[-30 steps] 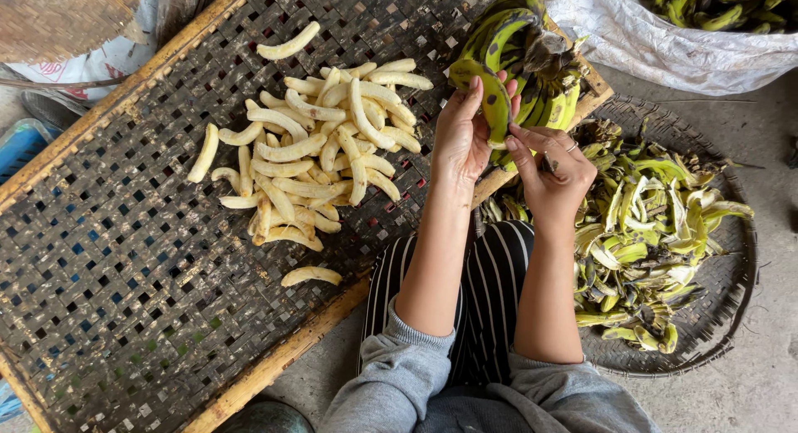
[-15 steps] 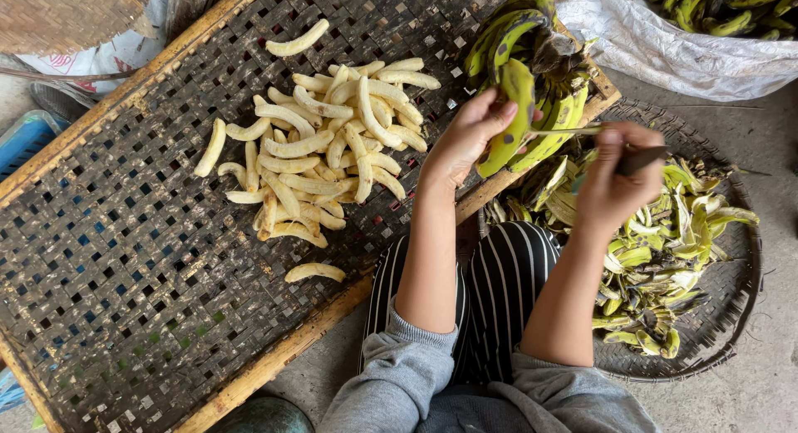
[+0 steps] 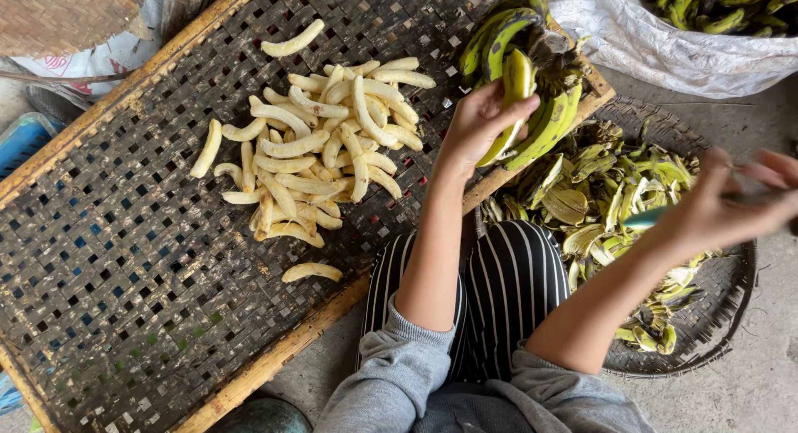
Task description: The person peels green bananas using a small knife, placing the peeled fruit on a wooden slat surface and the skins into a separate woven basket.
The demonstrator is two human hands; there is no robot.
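A second ago both my hands were together at the green banana (image 3: 517,96); now they have parted. My right hand has swung away over the peels, so the cut along the skin looks done to me, and the peel should be ready to come off.

Going left to right: the woven drying tray (image 3: 125,258) with its wooden frame holds a heap of peeled bananas (image 3: 324,146), pale and bare. One lies apart at the top, another near the lower edge. The rest of the mesh carries nothing else.

My left hand (image 3: 482,121) is closed around the green banana, holding it upright just in front of the green bunch (image 3: 507,30) at the tray's corner.

Next, the round flat basket (image 3: 706,325) on the floor is heaped with green banana peels (image 3: 607,192).

My right hand (image 3: 727,204) is blurred above that basket, curled around what seems a small knife (image 3: 644,219); I cannot tell the grip exactly.

At the top right, a white sack (image 3: 657,46) holds more unpeeled green bananas (image 3: 715,1).
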